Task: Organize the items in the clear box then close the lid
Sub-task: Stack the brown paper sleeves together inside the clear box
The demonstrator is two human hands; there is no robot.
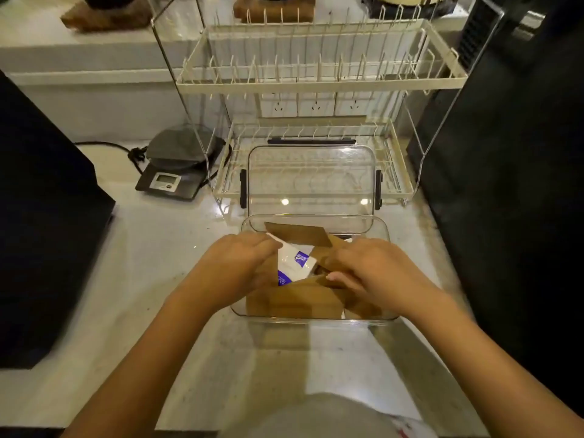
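Clear box [316, 316] on surface [158, 263], lid [311, 184] propped open behind; left hand [243, 260] pinches a white packet [295, 263], right hand [373, 268] curls over brown paper packets [303, 300]. Packets look light, thin, floppy, likely slippery; best pinched at edges, stacked flat below the rim

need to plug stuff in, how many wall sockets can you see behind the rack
3, in a row on the wall behind the dish rack: left socket, middle socket, right socket. The rack may hide more.

You see one clear box [316, 316] on the counter, one lid [311, 184] behind it, one white packet [295, 263] inside, several brown packets [303, 303].
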